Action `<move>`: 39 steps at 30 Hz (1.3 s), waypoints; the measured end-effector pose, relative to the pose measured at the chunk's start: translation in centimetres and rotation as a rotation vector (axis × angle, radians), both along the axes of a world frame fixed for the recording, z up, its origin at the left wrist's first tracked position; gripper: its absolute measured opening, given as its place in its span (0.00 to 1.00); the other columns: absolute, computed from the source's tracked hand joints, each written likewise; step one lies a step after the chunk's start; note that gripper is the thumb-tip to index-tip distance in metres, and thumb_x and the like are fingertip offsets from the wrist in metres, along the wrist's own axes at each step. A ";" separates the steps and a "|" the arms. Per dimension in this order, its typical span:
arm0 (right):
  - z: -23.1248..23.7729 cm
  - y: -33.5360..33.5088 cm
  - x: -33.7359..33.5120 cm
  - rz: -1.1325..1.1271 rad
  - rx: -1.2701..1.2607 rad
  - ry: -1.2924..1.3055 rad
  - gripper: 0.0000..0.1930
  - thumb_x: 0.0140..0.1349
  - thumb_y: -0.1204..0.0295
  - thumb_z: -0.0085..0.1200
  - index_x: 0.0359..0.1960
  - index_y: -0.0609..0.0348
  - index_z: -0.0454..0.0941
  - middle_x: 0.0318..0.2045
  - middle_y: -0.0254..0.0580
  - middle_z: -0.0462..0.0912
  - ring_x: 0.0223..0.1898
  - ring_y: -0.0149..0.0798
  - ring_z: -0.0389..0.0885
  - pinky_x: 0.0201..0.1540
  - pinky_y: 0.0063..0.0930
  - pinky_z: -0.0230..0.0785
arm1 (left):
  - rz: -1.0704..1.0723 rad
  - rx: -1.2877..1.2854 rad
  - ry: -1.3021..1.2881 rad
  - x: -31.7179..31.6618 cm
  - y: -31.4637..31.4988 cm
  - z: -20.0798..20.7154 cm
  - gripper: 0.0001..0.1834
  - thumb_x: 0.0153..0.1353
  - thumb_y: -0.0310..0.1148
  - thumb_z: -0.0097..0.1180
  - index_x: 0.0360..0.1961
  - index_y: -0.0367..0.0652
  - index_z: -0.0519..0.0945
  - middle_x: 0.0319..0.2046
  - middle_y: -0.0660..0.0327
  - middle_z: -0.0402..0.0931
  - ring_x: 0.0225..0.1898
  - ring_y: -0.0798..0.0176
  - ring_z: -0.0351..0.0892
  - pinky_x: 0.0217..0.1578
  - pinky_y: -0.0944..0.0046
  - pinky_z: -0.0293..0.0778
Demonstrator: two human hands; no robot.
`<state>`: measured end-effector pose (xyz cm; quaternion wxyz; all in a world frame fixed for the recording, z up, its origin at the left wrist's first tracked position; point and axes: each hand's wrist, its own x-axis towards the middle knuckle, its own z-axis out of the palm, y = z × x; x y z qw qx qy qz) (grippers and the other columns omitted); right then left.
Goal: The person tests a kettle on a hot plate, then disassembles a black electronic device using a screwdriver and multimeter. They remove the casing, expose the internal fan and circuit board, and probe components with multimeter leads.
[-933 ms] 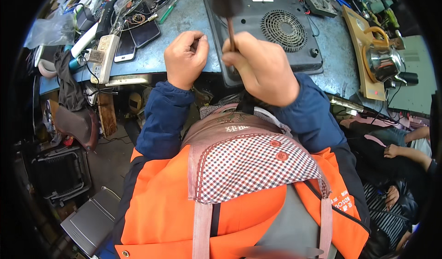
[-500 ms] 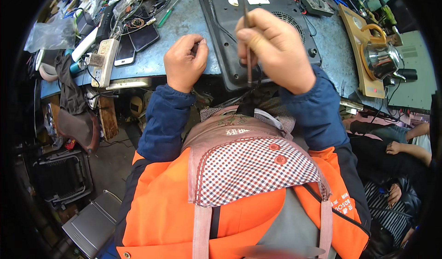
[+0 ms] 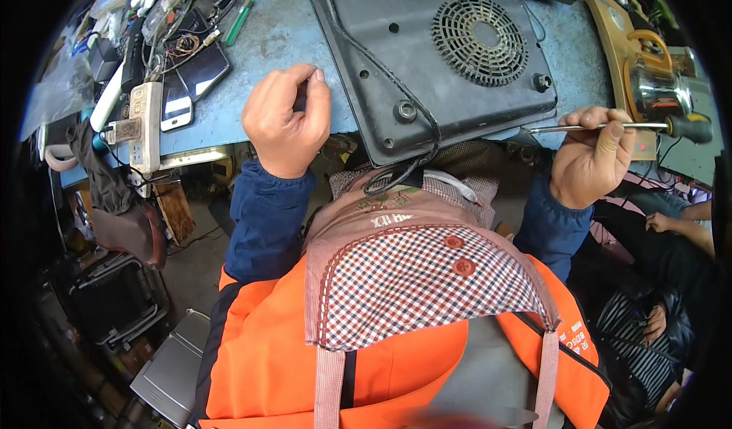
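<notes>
My right hand (image 3: 591, 158) grips a long screwdriver (image 3: 689, 129) by its metal shaft, off the housing's front right corner. The dark handle with a yellow part points right, and the tip points left. My left hand (image 3: 286, 124) is curled, thumb against the forefinger, over the bench's front edge left of the housing. Whether anything is inside its fingers is hidden. Between my hands lies a flat black appliance housing (image 3: 465, 109), underside up, with a round fan grille (image 3: 480, 40), screw holes and round feet. A black cord (image 3: 437, 136) runs across it and loops over its front edge.
A green screwdriver (image 3: 239, 24), phones (image 3: 177, 113), a power strip (image 3: 145, 143) and tangled wires crowd the blue bench's left. At right, a glass kettle (image 3: 662, 97) stands by a wooden board (image 3: 610, 25). Another person (image 3: 648, 326) sits at lower right.
My right hand has swung from above the housing to its right, turning the screwdriver from upright to level. My left hand remains curled. The view has shifted, with more of the fan grille showing.
</notes>
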<state>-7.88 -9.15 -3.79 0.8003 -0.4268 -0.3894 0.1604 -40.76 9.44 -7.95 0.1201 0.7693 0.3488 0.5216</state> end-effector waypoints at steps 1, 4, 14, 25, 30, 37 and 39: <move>-0.6 -0.2 0.7 -0.033 -0.001 -0.003 0.11 0.86 0.67 0.50 0.56 0.63 0.78 0.35 0.49 0.83 0.35 0.46 0.84 0.42 0.45 0.84 | 0.005 0.002 0.014 0.0 0.0 0.0 0.05 0.60 0.19 0.70 0.35 0.39 0.87 0.24 0.57 0.81 0.22 0.56 0.79 0.26 0.59 0.72; -2.1 -0.4 2.6 -0.077 -0.020 0.042 0.11 0.86 0.66 0.50 0.55 0.60 0.78 0.34 0.47 0.83 0.35 0.45 0.83 0.40 0.45 0.82 | 0.004 0.028 0.017 -0.1 0.0 -0.3 0.06 0.58 0.18 0.70 0.35 0.38 0.87 0.23 0.57 0.80 0.22 0.56 0.78 0.26 0.58 0.71; -3.1 1.6 2.3 -0.074 0.003 0.167 0.11 0.86 0.64 0.50 0.56 0.58 0.76 0.35 0.45 0.82 0.36 0.46 0.83 0.40 0.45 0.81 | 0.025 0.061 0.055 -0.2 0.1 -0.3 0.08 0.55 0.18 0.71 0.34 0.40 0.87 0.23 0.59 0.80 0.23 0.54 0.79 0.28 0.55 0.72; 2.9 5.6 -12.4 0.360 -0.041 -0.375 0.07 0.77 0.80 0.63 0.51 0.67 0.80 0.39 0.43 0.90 0.39 0.33 0.92 0.45 0.26 0.85 | 0.034 0.066 0.047 0.1 0.0 -0.4 0.05 0.57 0.22 0.70 0.33 0.43 0.86 0.24 0.59 0.82 0.25 0.52 0.83 0.30 0.54 0.75; 3.7 6.3 -13.4 0.331 -0.032 -0.646 0.09 0.70 0.81 0.69 0.48 0.65 0.82 0.32 0.46 0.86 0.31 0.44 0.88 0.35 0.33 0.80 | 0.020 0.068 0.028 0.1 0.0 -0.4 0.05 0.58 0.22 0.69 0.32 0.43 0.86 0.25 0.59 0.83 0.26 0.52 0.83 0.29 0.54 0.75; 4.2 5.5 -13.8 0.284 -0.014 -0.779 0.10 0.68 0.82 0.69 0.47 0.64 0.81 0.32 0.48 0.86 0.31 0.50 0.88 0.35 0.37 0.79 | -0.045 0.019 -0.010 -0.2 0.1 -0.3 0.02 0.65 0.22 0.71 0.37 0.36 0.88 0.26 0.58 0.82 0.23 0.68 0.79 0.27 0.66 0.74; 4.2 5.4 -13.7 0.267 -0.031 -0.712 0.11 0.67 0.82 0.69 0.47 0.63 0.81 0.32 0.49 0.85 0.32 0.55 0.87 0.35 0.39 0.79 | -0.053 -0.022 -0.048 -0.1 0.1 -0.5 0.02 0.66 0.22 0.71 0.37 0.36 0.88 0.27 0.58 0.83 0.23 0.70 0.78 0.27 0.66 0.74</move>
